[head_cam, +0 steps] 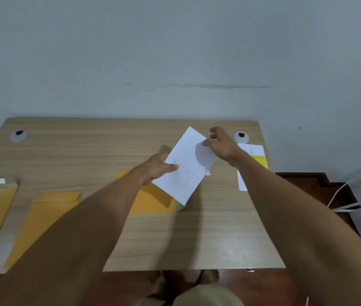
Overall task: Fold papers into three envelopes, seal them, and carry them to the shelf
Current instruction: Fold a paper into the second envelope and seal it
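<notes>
I'm holding the white printed paper sheet [186, 166] up over the middle of the light wooden desk [208, 235], left hand [157, 168] pinching its near-left edge, right hand [221, 143] gripping the far edge, probably lining up a fold. The flat orange-yellow paper envelope [150, 200] is waiting right underneath, handy for stuffing.

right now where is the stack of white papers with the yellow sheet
In the head view the stack of white papers with the yellow sheet lies at the wooden desk's far right edge, beside the grey cable grommet, behind the right forearm.
</notes>
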